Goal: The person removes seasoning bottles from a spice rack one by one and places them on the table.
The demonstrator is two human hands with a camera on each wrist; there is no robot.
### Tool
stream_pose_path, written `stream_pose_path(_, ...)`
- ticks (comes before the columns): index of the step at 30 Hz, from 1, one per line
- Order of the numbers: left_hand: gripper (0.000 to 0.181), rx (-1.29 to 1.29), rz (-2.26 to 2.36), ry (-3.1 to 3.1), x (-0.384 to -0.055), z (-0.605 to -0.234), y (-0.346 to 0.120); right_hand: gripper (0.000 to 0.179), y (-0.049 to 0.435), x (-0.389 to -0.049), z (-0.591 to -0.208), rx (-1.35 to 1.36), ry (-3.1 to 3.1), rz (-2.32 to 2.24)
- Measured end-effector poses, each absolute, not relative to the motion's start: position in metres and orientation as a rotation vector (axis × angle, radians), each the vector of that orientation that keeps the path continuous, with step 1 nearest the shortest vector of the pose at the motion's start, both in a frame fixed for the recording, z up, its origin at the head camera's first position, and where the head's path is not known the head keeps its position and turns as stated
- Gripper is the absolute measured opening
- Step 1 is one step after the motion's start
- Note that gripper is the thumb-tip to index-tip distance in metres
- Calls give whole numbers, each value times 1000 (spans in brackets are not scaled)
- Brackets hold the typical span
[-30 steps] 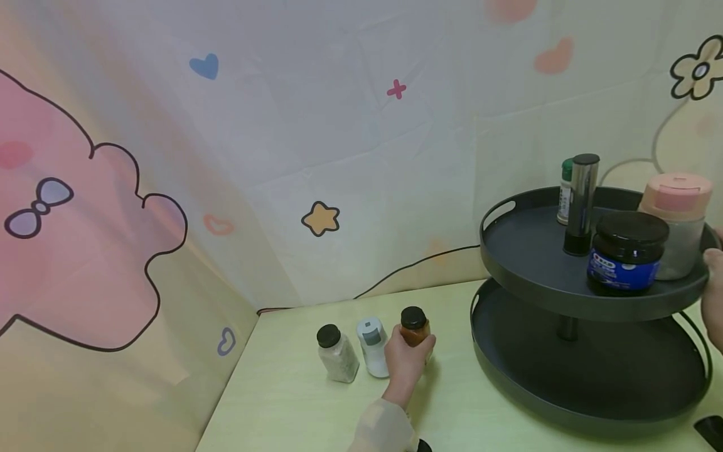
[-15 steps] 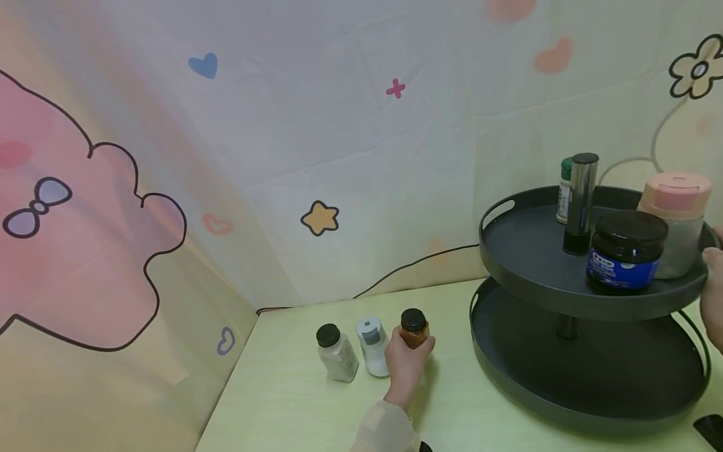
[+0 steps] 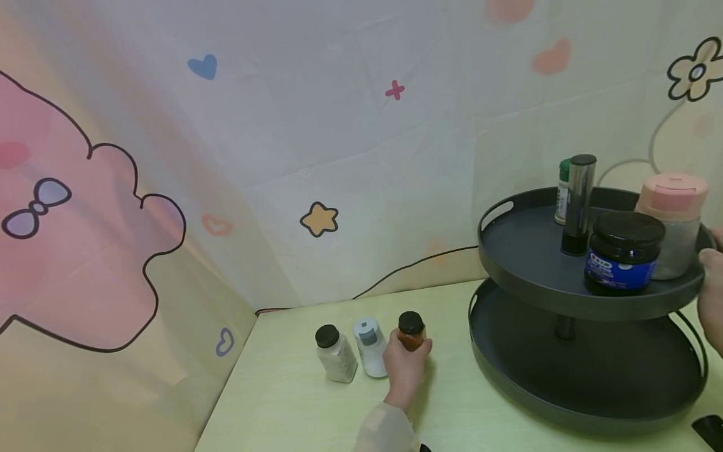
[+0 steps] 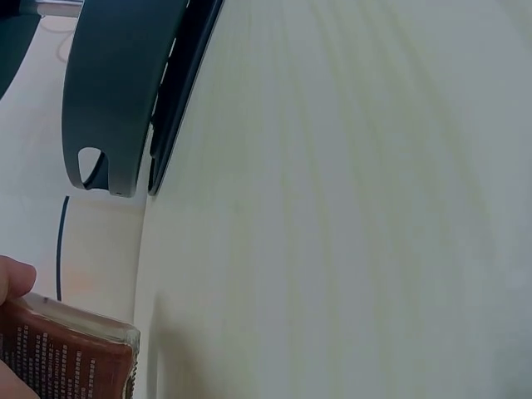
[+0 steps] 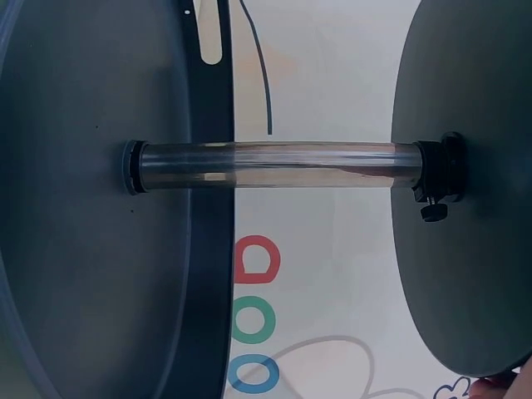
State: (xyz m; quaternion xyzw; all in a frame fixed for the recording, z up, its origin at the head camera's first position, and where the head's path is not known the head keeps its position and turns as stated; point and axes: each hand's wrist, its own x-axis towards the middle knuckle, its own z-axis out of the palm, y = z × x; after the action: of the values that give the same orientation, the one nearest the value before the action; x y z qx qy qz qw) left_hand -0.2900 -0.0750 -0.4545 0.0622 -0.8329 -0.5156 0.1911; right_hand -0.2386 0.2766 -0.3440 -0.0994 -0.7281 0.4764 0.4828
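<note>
My left hand grips a spice jar with a black lid and reddish-brown contents. White print covers the jar's side in the left wrist view; whether its base touches the table I cannot tell. Just left of it stand a bottle with a pale blue flip cap and a black-lidded jar of whitish contents. At the right edge, my right hand, partly cut off, holds the rim of the upper tray of a dark two-tier rack. Its fingertips show at that tray's edge in the right wrist view.
On the upper tray stand a green-capped bottle, a silver cylinder, a blue-labelled black-lidded jar and a pink-capped container. Below is the lower tray. A metal post joins both. A black object lies lower right.
My left hand and the spice jar have shifted very slightly left and nearer. The pale-blue-capped bottle beside them sits a touch further left. My right hand keeps its place at the upper tray.
</note>
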Motion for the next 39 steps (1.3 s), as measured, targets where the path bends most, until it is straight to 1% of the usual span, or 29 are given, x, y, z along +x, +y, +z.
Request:
stream_pose_path(3,45,189,-1449,-2328,-290,-455,-76,39,272,-235,-339,-250,-1778,1168)
stream_pose_path(5,45,197,-1449,-2319,-291,-455,-77,38,282,-243,-349,-236,-1778,1148)
stream_pose_path(12,44,225,-1426,-2310,-292,-459,-82,34,365,-313,-435,-143,-1697,1098)
stream_pose_path(16,45,236,-1413,-2316,-294,-460,-83,34,383,-327,-452,-138,-1711,1061)
stream_pose_path(21,45,239,-1408,-2314,-294,-459,-84,34,333,-287,-403,-202,-1734,1125)
stream_pose_path(23,45,241,-1417,-2312,-294,-459,-85,35,305,-264,-375,-210,-1743,1166)
stream_pose_path(24,45,243,-1417,-2312,-294,-458,-85,35,304,-263,-374,-205,-1744,1159)
stream_pose_path(27,45,248,-1425,-2308,-293,-457,-87,37,283,-244,-351,-226,-1766,1179)
stream_pose_path(29,45,259,-1426,-2311,-293,-457,-89,38,280,-241,-347,-230,-1779,1175)
stream_pose_path(31,45,269,-1438,-2310,-294,-457,-91,37,291,-251,-359,-229,-1760,1200)
stream_pose_path(36,45,298,-1463,-2309,-295,-458,-98,33,350,-301,-420,-215,-1724,1137)
stream_pose_path(39,45,303,-1466,-2301,-295,-458,-101,33,374,-321,-444,-228,-1733,1082)
